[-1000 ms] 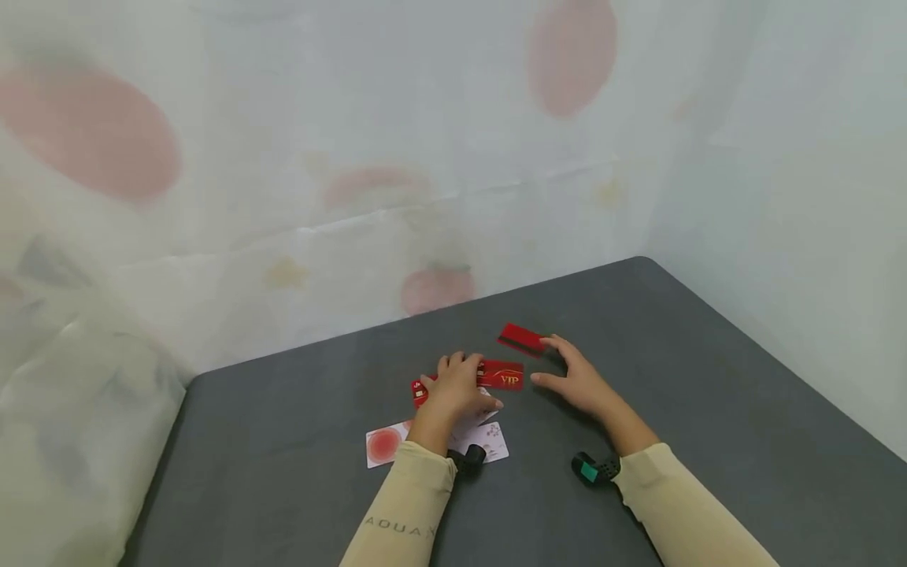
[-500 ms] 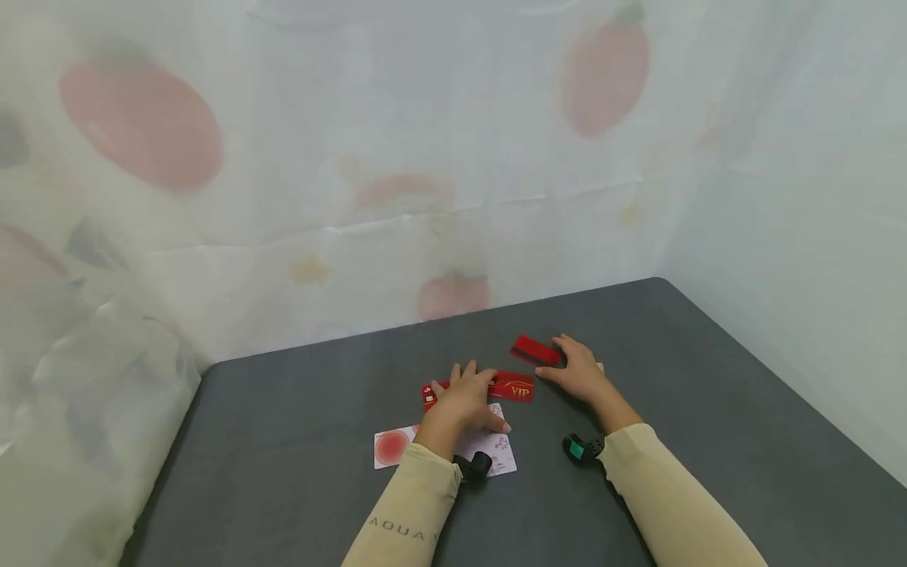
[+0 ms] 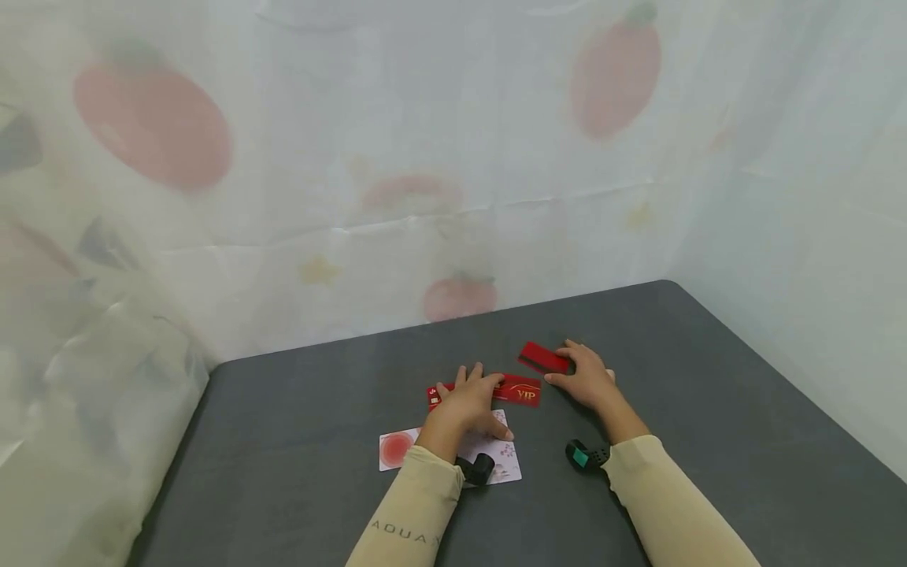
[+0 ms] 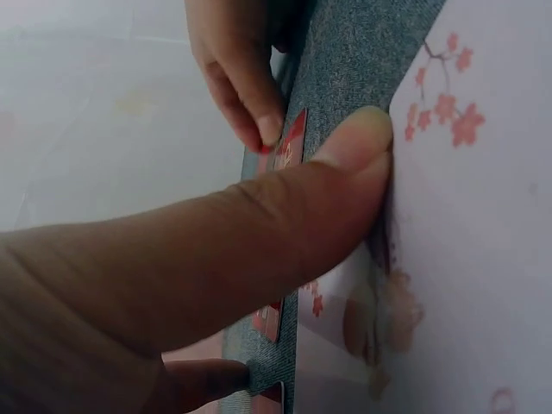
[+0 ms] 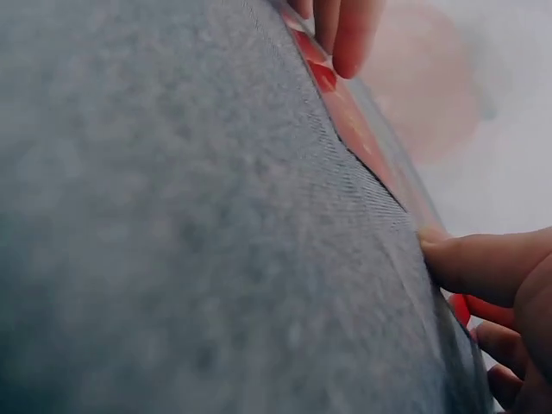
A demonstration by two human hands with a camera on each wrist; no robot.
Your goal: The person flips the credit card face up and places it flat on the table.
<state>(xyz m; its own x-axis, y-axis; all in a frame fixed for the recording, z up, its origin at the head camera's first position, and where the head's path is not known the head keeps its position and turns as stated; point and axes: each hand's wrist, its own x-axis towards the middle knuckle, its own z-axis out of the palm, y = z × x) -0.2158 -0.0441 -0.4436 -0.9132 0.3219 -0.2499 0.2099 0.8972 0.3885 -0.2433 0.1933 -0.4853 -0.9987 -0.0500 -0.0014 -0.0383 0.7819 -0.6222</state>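
My left hand (image 3: 464,409) lies spread over several cards on the dark table. Its fingers reach onto a red card with gold VIP lettering (image 3: 523,390) and another red card (image 3: 433,396) at its left. In the left wrist view, the thumb (image 4: 259,228) crosses the edge of a pale card with pink blossoms (image 4: 496,190). Partly covered by that forearm is a white card with a red circle (image 3: 394,450). My right hand (image 3: 586,379) touches the right end of a red card with a dark stripe (image 3: 540,357), thumb apart from the fingers.
The grey table (image 3: 298,449) stretches around both hands, with its far edge against a white curtain (image 3: 340,197) printed with strawberries. Translucent sheeting (image 3: 127,409) hangs along the left side. Each wrist wears a black camera band, such as the right one (image 3: 584,457).
My right hand has moved slightly up and left onto the striped red card, its fingers closer together. The left hand stays over the cards. The head view has shifted a little.
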